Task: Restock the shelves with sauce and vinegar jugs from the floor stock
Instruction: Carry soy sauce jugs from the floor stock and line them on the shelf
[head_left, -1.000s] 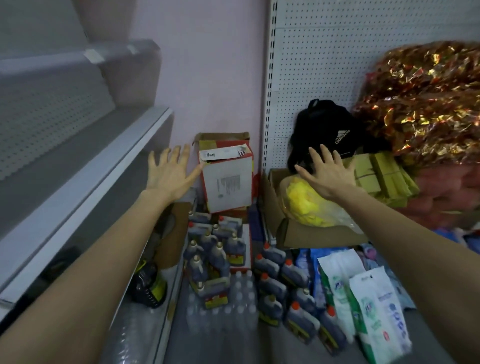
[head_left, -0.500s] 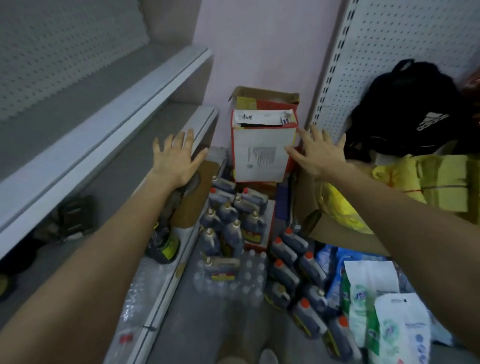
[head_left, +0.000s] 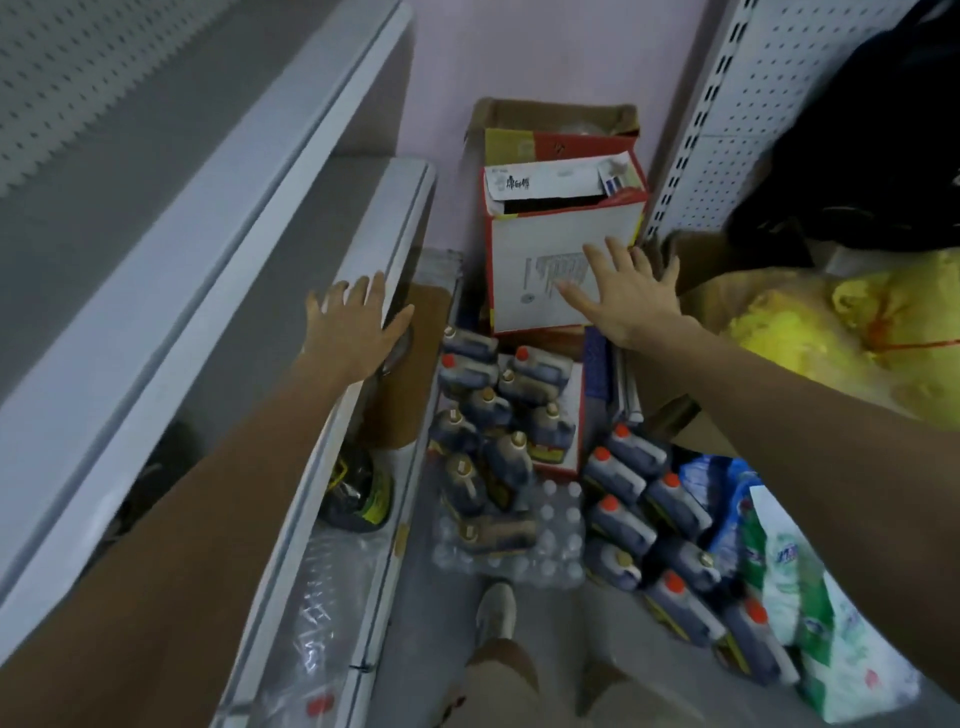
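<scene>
Several dark sauce jugs stand on the floor in two groups: tan-capped ones (head_left: 498, 447) in the middle and red-capped ones (head_left: 654, 525) to their right. My left hand (head_left: 353, 327) reaches forward with spread fingers, just under the front edge of the grey shelf (head_left: 405, 218) on the left. My right hand (head_left: 623, 296) is held out flat with spread fingers in front of the white and red carton (head_left: 535, 280) behind the jugs. Neither hand holds anything.
A shrink-wrapped pack of small clear bottles (head_left: 550, 551) lies under the tan-capped jugs. Green and white bags (head_left: 810, 613) lean at right, a yellow plastic bag (head_left: 852, 332) in a box and a black backpack (head_left: 872, 156) beyond. My shoe (head_left: 496, 613) stands below.
The view has tilted down and moved closer to the floor stock. My right hand has moved left from the yellow bag to in front of the white carton; my left hand has stayed near the shelf edge.
</scene>
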